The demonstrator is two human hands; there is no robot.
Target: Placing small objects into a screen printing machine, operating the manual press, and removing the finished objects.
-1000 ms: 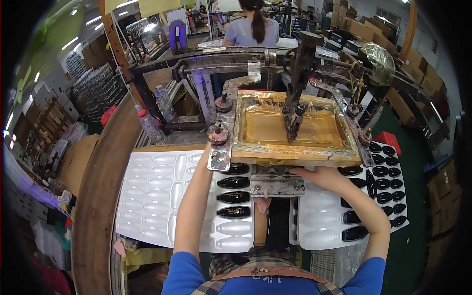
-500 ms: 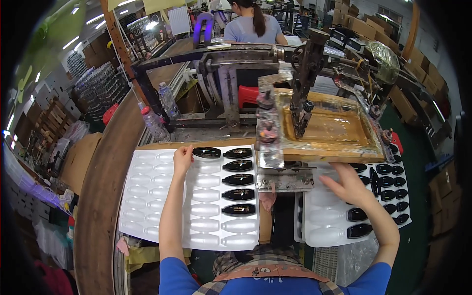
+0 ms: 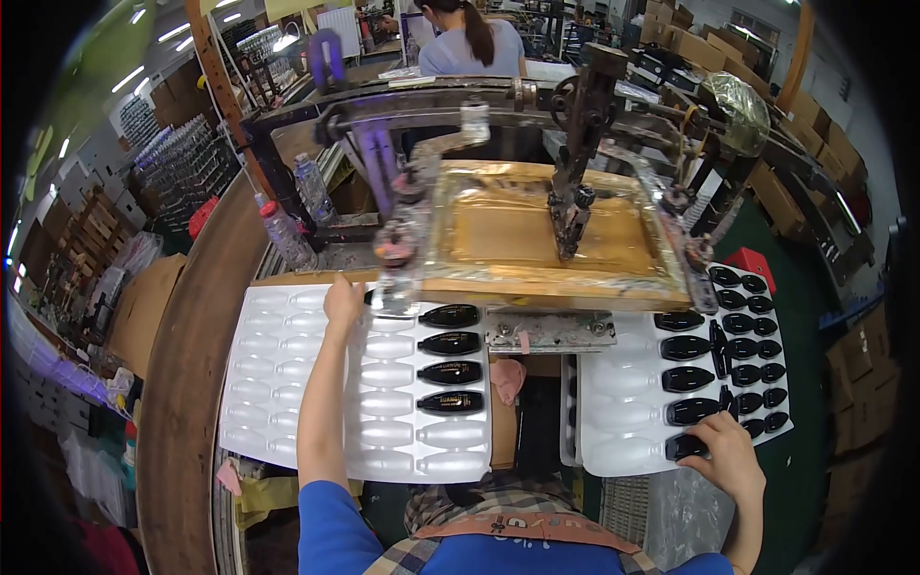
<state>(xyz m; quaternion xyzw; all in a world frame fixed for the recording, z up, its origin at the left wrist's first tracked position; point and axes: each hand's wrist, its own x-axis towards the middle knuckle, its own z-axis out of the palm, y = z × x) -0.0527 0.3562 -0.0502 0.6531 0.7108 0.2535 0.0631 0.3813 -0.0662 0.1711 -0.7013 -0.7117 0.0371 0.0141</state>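
Observation:
My left hand (image 3: 343,301) is closed at the top of the left white moulded tray (image 3: 387,450), its fingertips at the end of a black bottle mostly hidden by the printing machine. One column of that tray holds several black bottles (image 3: 450,372) with gold print, lying flat. At the near end of the right white tray (image 3: 613,464), my right hand (image 3: 730,450) grips a black bottle (image 3: 685,447), thumb and fingers around its narrow end. Between and above the trays hangs a wood-edged printing screen (image 3: 508,235), blurred at its left side, over a metal fixture (image 3: 551,331).
A dark clamp arm (image 3: 575,144) rises over the screen. Plastic bottles (image 3: 286,235) stand at the left by the curved brown bench edge (image 3: 182,383). Smaller black pieces (image 3: 743,350) fill the right tray's far side. Ahead sits another person (image 3: 470,43); cardboard boxes line the right.
The screen has slid left, now covering the top of the left tray. My right hand has moved from near the fixture down to the near black bottle and closed on it.

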